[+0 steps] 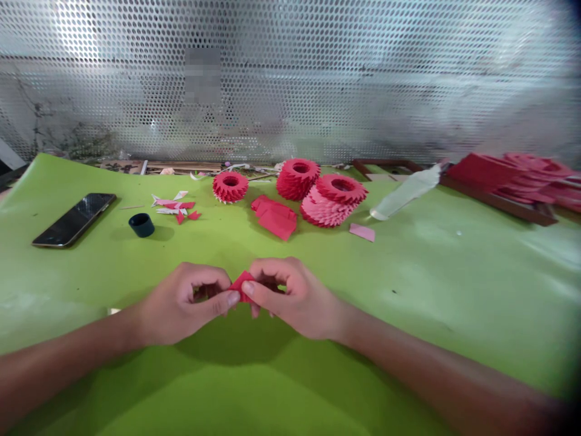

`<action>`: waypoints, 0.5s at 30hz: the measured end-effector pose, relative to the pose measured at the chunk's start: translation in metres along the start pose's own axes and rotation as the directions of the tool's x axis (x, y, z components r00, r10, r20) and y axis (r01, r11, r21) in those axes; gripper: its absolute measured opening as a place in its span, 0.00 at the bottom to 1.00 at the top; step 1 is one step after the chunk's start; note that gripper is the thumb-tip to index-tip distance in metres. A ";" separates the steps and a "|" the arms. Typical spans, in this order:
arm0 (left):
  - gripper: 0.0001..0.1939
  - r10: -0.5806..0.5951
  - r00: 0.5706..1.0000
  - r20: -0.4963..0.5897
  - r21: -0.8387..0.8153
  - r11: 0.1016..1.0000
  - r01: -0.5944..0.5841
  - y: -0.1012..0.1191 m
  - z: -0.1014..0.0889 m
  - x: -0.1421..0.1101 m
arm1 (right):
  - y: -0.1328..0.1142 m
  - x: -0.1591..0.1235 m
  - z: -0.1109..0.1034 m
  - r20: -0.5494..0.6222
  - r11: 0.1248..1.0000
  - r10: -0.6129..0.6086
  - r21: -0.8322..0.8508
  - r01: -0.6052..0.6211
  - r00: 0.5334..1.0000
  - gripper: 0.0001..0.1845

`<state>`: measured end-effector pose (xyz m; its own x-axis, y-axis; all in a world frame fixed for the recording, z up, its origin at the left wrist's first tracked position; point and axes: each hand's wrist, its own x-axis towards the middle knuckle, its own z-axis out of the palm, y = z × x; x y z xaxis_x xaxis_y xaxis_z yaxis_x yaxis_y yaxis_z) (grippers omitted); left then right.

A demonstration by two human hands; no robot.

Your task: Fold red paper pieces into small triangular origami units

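A small folded piece of red paper (pixel 244 283) is pinched between my two hands above the green table. My left hand (pixel 184 303) grips its left side between thumb and forefinger. On the other side, the thumb of my right hand (pixel 295 297) presses on the paper's face, with the fingers curled behind it. Just beyond the hands lies a pile of red paper pieces (pixel 275 217). Behind that pile stand ring-shaped stacks of folded paper: a small red one (pixel 230 186), a taller red one (pixel 298 179) and a red and pink one (pixel 334 201).
A phone (pixel 74 220) lies at the left, with a dark round cap (pixel 141 224) and folded paper scraps (pixel 177 207) nearby. To the right are a pink paper slip (pixel 362 232), a translucent glue bottle (pixel 406 192) and a brown tray (pixel 499 197) of red paper. Perforated metal sheeting (pixel 290 79) rises behind.
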<state>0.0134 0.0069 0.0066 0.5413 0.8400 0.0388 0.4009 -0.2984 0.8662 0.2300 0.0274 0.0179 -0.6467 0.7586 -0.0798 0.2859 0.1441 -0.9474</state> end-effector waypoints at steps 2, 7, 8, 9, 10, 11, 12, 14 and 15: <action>0.19 0.012 1.000 0.020 0.006 1.000 -0.012 0.001 -0.003 0.000 | 0.000 0.000 -0.001 0.008 1.000 0.000 0.015 0.000 1.000 0.14; 0.13 0.151 0.985 -0.089 0.248 0.961 -0.125 -0.003 -0.007 -0.001 | 0.000 0.001 -0.003 -0.010 0.993 0.049 0.111 -0.047 0.999 0.14; 0.16 0.244 0.961 -0.128 0.346 0.919 -0.187 -0.005 -0.008 -0.002 | 0.000 0.001 -0.003 -0.006 0.988 0.066 0.138 -0.064 0.998 0.14; 0.17 0.360 0.922 -0.143 0.448 0.854 -0.263 -0.006 -0.008 -0.002 | 0.001 0.002 -0.002 0.012 0.983 0.080 0.166 -0.080 0.997 0.14; 0.16 0.475 0.870 -0.130 0.544 0.768 -0.338 -0.007 -0.007 -0.003 | 0.002 0.003 -0.001 0.037 0.976 0.090 0.194 -0.095 0.995 0.15; 0.11 0.572 0.815 -0.094 0.620 0.674 -0.401 -0.008 -0.007 -0.004 | 0.003 0.003 0.000 0.066 0.969 0.097 0.222 -0.109 0.993 0.15; 0.07 0.636 0.770 -0.052 0.670 0.594 -0.445 -0.008 -0.008 -0.004 | 0.004 0.004 0.001 0.093 0.961 0.104 0.249 -0.124 0.990 0.17; 0.03 0.693 0.721 0.004 0.722 0.497 -0.482 -0.007 -0.009 -0.005 | 0.007 0.005 0.002 0.132 0.948 0.113 0.284 -0.147 0.985 0.19; 0.03 0.706 0.708 0.008 0.736 0.476 -0.482 -0.006 -0.009 -0.005 | 0.008 0.005 0.001 0.146 0.944 0.109 0.295 -0.149 0.983 0.20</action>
<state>0.0011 0.0088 0.0056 0.6727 0.3807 0.6345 0.4732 -0.8806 0.0267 0.2284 0.0312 0.0098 -0.7079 0.6689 -0.2270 0.1569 -0.1644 -0.9738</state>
